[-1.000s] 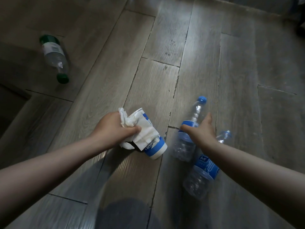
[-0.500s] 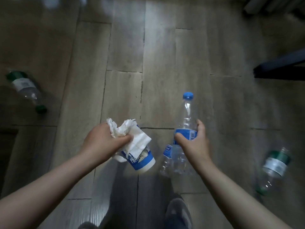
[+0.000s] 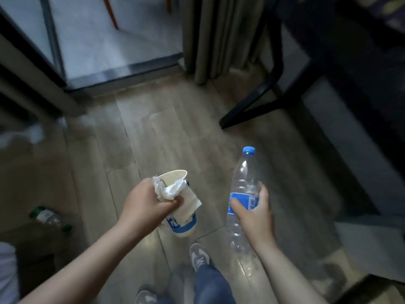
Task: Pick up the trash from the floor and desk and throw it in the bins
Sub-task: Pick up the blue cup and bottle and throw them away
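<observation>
Now left hand (image 3: 144, 207) grips cup (image 3: 178, 207) and tissue (image 3: 168, 190); right hand (image 3: 255, 212) grips bottle (image 3: 243, 185)

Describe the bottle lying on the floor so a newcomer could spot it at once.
Look far left on the wooden floor, beyond the left hand. A clear bottle lies there on its side. Its cap is green, unlike the blue-capped bottle in the right hand.

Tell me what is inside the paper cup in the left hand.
The blue-and-white paper cup shows a bare beige inner wall near its rim. Crumpled white tissue, gripped by the left hand, drapes over the near rim. The cup's bottom is covered, so it cannot be seen.
</observation>
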Demonstrator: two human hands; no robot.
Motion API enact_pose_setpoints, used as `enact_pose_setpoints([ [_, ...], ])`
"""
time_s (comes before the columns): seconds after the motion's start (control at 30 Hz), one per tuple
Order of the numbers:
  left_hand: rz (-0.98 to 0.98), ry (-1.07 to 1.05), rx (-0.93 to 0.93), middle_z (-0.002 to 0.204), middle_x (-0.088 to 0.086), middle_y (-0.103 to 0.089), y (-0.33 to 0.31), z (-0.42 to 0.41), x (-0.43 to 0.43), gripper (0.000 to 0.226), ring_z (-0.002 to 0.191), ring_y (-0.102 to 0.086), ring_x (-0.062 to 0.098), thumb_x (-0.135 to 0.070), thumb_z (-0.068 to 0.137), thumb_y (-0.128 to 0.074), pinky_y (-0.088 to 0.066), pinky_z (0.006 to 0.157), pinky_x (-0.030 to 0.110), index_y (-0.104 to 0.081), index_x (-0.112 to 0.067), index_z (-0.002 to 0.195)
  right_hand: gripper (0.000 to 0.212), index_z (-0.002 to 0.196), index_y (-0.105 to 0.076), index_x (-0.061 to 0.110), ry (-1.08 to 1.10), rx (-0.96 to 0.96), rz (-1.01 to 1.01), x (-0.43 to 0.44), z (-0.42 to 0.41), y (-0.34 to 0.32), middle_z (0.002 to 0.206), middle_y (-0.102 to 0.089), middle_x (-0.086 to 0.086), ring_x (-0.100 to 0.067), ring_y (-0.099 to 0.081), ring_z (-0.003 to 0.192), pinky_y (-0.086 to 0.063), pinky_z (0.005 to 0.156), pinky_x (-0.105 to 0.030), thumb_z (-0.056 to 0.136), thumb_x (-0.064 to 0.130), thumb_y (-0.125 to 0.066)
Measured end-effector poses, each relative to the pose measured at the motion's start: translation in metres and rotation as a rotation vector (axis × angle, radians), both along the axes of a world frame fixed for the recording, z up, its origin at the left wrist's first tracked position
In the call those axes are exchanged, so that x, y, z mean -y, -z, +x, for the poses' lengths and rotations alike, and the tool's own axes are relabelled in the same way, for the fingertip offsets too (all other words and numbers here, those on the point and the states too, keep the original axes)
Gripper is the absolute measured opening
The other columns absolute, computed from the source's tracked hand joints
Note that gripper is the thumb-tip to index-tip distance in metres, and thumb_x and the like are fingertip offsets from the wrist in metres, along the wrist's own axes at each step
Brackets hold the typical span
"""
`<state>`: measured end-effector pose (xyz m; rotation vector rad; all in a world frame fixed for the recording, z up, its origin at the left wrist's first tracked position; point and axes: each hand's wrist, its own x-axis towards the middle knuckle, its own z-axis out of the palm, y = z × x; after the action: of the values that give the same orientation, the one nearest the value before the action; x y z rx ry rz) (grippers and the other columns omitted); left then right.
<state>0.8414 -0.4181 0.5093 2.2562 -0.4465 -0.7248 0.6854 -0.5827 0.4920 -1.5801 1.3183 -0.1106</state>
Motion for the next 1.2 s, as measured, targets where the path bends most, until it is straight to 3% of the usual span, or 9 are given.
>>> enact_pose_setpoints([
  [0.1,-0.07,0.07,0.076,0.062,-0.009,-0.058,-0.098,-0.013,0.036,0.027,0.06,-0.058,0.004,-0.032,0.069,-0.077,-0.047,0.051,0.03,-0.056,-0.048,0.068,0.092,0.144,-0.026,0.032,0.063,0.142,-0.076,0.022,-0.019,-0.106,0.124,-0.057,0.003,-0.017,-0.062,0.104,-0.052,0.092,-0.044,0.06,0.041,-0.064],
  [0.17,-0.12,0.132,0.097,0.062,-0.009,-0.057,-0.158,-0.026,0.058,0.02,0.059,-0.057,0.004,-0.033,0.069,-0.077,-0.042,0.051,0.027,-0.057,-0.036,0.064,0.091,0.143,-0.025,0.036,0.113,0.23,-0.13,0.034,-0.036,-0.173,0.12,-0.058,0.006,-0.015,-0.065,0.097,-0.055,0.087,-0.043,0.061,0.04,-0.066],
  [0.3,-0.24,0.269,0.116,0.07,-0.008,-0.063,-0.26,-0.063,0.097,0.02,0.065,-0.061,0.001,-0.037,0.069,-0.077,-0.043,0.053,0.025,-0.06,-0.027,0.07,0.09,0.142,-0.025,0.043,0.18,0.331,-0.316,0.044,-0.09,-0.282,0.123,-0.057,0.014,-0.004,-0.064,0.096,-0.057,0.079,-0.029,0.062,0.045,-0.067],
  [0.5,-0.424,0.53,0.07,0.068,0.004,-0.066,-0.391,-0.151,0.155,0.03,0.058,-0.068,0.019,-0.038,0.067,-0.074,-0.056,0.048,0.046,-0.058,-0.012,0.071,0.086,0.144,-0.025,0.039,0.336,0.384,-0.599,0.046,-0.201,-0.418,0.12,-0.057,0.013,-0.001,-0.065,0.089,-0.056,0.072,-0.02,0.072,0.037,-0.072],
  [0.6,-0.528,0.701,0.098,0.069,0.004,-0.066,-0.447,-0.208,0.182,0.032,0.063,-0.068,0.018,-0.041,0.066,-0.07,-0.056,0.046,0.044,-0.061,-0.011,0.073,0.085,0.146,-0.027,0.033,0.455,0.376,-0.772,0.039,-0.266,-0.479,0.116,-0.058,0.011,0.003,-0.064,0.087,-0.051,0.07,-0.011,0.074,0.035,-0.073],
  [0.73,-0.679,0.873,0.232,0.07,-0.005,-0.066,-0.505,-0.296,0.2,0.03,0.06,-0.063,0.005,-0.046,0.064,-0.067,-0.046,0.042,0.015,-0.058,-0.018,0.066,0.08,0.141,-0.035,0.034,0.612,0.389,-0.914,0.01,-0.36,-0.537,0.1,-0.065,0.015,0.003,-0.066,0.078,-0.048,0.06,-0.007,0.072,0.034,-0.075],
  [0.83,-0.769,0.978,0.255,0.064,0.0,-0.059,-0.538,-0.37,0.199,0.039,0.052,-0.055,0.01,-0.051,0.06,-0.063,-0.042,0.043,0.02,-0.053,-0.014,0.064,0.072,0.131,-0.04,0.047,0.73,0.371,-0.987,-0.023,-0.431,-0.565,0.092,-0.066,0.017,0.0,-0.067,0.072,-0.048,0.055,-0.007,0.07,0.035,-0.076],
  [0.93,-0.871,1.091,0.233,0.048,-0.006,-0.049,-0.566,-0.447,0.192,0.04,0.042,-0.045,0.004,-0.05,0.062,-0.067,-0.037,0.042,0.014,-0.047,-0.016,0.059,0.078,0.135,-0.036,0.05,0.861,0.34,-1.042,-0.056,-0.503,-0.586,0.105,-0.063,0.018,-0.001,-0.068,0.077,-0.054,0.058,-0.016,0.068,0.04,-0.075],
  [1.2,-1.08,1.338,0.067,0.057,-0.006,-0.062,-0.609,-0.66,0.141,0.031,0.049,-0.058,0.003,-0.045,0.065,-0.073,-0.041,0.042,0.013,-0.055,-0.02,0.06,0.082,0.136,-0.032,0.053,1.115,0.205,-1.229,-0.161,-0.692,-0.632,0.115,-0.062,0.017,0.002,-0.066,0.082,-0.053,0.06,-0.015,0.069,0.039,-0.076],
])
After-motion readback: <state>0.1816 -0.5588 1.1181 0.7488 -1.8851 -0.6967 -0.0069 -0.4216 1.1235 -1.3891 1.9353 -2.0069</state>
